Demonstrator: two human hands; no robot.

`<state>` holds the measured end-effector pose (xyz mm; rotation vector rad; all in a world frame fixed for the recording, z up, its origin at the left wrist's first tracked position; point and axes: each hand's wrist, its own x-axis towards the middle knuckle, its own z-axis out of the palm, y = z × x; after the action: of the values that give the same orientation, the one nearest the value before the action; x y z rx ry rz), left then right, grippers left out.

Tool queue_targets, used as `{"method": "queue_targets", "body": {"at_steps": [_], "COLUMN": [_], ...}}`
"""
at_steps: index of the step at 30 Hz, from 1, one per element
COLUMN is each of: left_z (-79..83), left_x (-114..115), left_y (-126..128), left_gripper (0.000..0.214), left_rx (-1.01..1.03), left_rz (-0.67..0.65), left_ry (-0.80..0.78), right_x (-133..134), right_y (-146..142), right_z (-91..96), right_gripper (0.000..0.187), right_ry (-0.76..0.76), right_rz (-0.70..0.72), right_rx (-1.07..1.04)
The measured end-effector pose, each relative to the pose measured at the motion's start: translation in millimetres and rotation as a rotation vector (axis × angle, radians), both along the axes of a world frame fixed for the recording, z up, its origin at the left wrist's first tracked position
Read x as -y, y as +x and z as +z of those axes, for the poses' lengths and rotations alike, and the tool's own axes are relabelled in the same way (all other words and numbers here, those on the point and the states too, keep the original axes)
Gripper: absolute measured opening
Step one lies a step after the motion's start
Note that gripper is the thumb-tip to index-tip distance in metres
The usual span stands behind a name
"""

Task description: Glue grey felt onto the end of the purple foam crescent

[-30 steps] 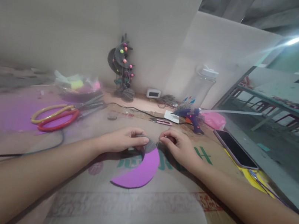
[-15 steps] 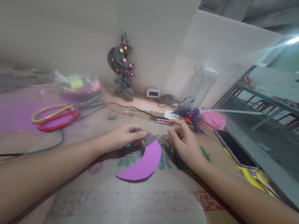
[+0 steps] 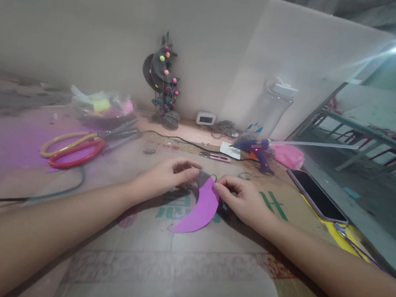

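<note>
A purple crescent (image 3: 199,210), which looks like felt or foam sheet, hangs over the cardboard with a grey part at its upper end. My left hand (image 3: 175,176) pinches that grey upper end between thumb and fingers. On the other side, my right hand (image 3: 238,194) has its thumb and fingertips closed on the crescent's upper outer edge. A small dark loop shows at the top between both hands. Beyond the hands lie pink-handled thread snips (image 3: 216,157) and a blue glue gun (image 3: 257,148) with a small red light.
Scissors (image 3: 71,149) with red and yellow handles lie left. A decorated grey crescent ornament (image 3: 162,76) stands against the wall, near a small white digital clock (image 3: 205,118) and a clear bottle (image 3: 272,110). A phone (image 3: 317,196) lies right. Cardboard (image 3: 172,273) covers the table.
My right hand has come down and closed on the crescent's edge, from hovering apart near the snips. The crescent has shifted slightly right and turned a little. My left hand stays at its upper end.
</note>
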<state>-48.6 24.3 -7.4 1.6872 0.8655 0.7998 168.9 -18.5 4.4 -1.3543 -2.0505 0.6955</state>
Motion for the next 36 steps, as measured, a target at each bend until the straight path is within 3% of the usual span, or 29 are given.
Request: {"method": "queue_targets", "body": {"at_steps": [6,14,23,26,28,31,36], "left_z": [4.0,5.9,5.3,5.4,5.3,5.5,5.3], "left_x": [5.3,7.2,4.6,4.2,3.4,2.2,2.0], "left_y": [1.2,1.0,-1.0,-1.3,-0.9,-0.1,-0.7], "left_gripper": [0.029,0.028,0.027,0.029,0.031,0.031,0.030], "left_rx": [-0.165,-0.127,-0.095,-0.102,-0.155,-0.196,-0.097], "left_rz": [0.033,-0.005,-0.009,-0.012,-0.031,-0.058,-0.097], "left_ry": [0.071,0.146,-0.110,-0.143,-0.109,-0.052,-0.163], "right_x": [-0.3,-0.6,2.0,-10.9,-27.7,-55.5,-74.5], "right_y": [-1.9,-2.3,-1.1,8.5,18.7,34.2,44.4], "right_z": [-2.7,-1.2,3.6,8.3,9.3,3.3,-13.0], "right_gripper": [0.025,0.024,0.030,0.034,0.026,0.024,0.041], "right_ry": [0.077,0.079,0.042,0.186,0.345,0.515,0.513], "right_rz": [0.072,0.095,0.053,-0.012,-0.068,0.008,0.107], "right_rx": [0.073,0.089,0.017,0.056,0.110,0.247,0.484]}}
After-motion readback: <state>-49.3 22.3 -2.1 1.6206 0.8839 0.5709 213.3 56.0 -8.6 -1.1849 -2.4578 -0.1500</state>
